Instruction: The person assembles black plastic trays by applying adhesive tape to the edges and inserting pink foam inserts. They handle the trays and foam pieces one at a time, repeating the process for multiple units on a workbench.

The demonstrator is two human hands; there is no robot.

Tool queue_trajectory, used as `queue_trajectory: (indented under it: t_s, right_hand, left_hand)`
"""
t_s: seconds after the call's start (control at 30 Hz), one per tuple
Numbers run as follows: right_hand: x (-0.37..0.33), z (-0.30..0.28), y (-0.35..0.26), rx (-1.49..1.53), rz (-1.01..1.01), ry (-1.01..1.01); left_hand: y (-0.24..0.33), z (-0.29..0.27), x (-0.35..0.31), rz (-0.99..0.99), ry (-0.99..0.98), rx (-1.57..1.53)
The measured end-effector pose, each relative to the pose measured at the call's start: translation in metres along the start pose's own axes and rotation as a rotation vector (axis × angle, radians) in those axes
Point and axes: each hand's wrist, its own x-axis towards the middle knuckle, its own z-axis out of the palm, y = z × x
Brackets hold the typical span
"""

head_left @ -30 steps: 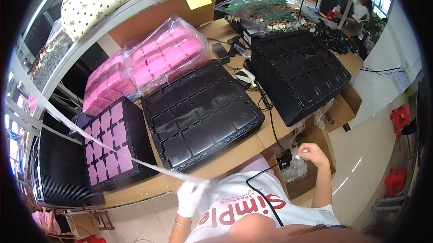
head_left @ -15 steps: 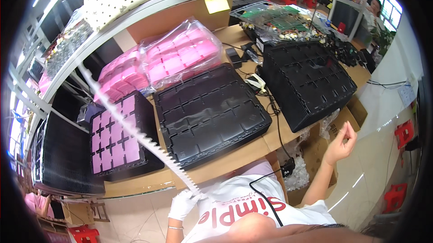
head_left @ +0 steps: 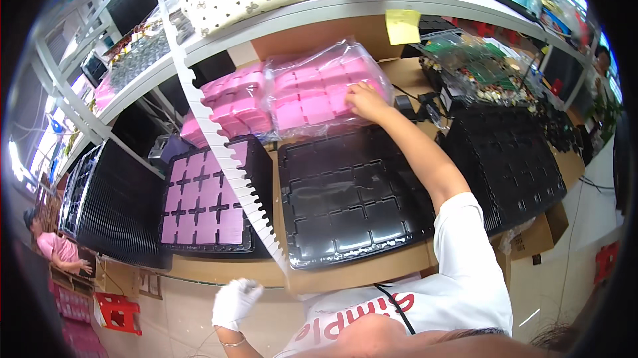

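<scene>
My bare right hand (head_left: 364, 100) reaches across the table with bent fingers on the right part of the pink foam blocks (head_left: 316, 89), which are wrapped in clear plastic. My left hand (head_left: 237, 303), in a white glove, is held low before the table's front edge with its fingers curled; whatever it may hold is hidden. Under my right forearm lies a black moulded tray (head_left: 349, 202), its compartments showing no pink pieces. To its left, another black tray holds flat pink pieces (head_left: 199, 202). A long white strip with a toothed edge (head_left: 216, 135) crosses the view, its lower end apart from my glove.
Tall stacks of black trays stand at the left (head_left: 119, 208) and right (head_left: 508, 165). More pink foam (head_left: 232, 105) sits behind. Green circuit boards (head_left: 472, 59) lie at the back right. A shelf (head_left: 279, 12) overhangs the table's back. Another person (head_left: 60, 248) is at far left.
My right hand has moved from the table's right side, fingers pinched, up and left onto the wrapped pink foam. My gloved left hand has shifted left and down, away from the strip's end.
</scene>
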Motion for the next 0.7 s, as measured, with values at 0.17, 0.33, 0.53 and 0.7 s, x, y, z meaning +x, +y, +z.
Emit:
queue_trajectory:
  t_s: [0.17,0.33,0.53,0.7]
  right_hand:
    - [0.041,0.014,0.042,0.446,0.337,0.017]
    - [0.047,-0.021,-0.019,0.600,0.442,0.410]
    - [-0.028,-0.054,-0.066,0.576,0.039,0.303]
    - [-0.119,-0.046,-0.017,0.696,0.758,0.369]
  left_hand:
    - [0.041,-0.024,0.057,0.103,0.221,-0.717]
    - [0.129,0.019,0.164,0.414,-0.223,-1.429]
    - [0.178,0.017,0.254,0.046,-0.519,-2.273]
    - [0.186,-0.005,0.242,0.035,-0.475,-2.237]
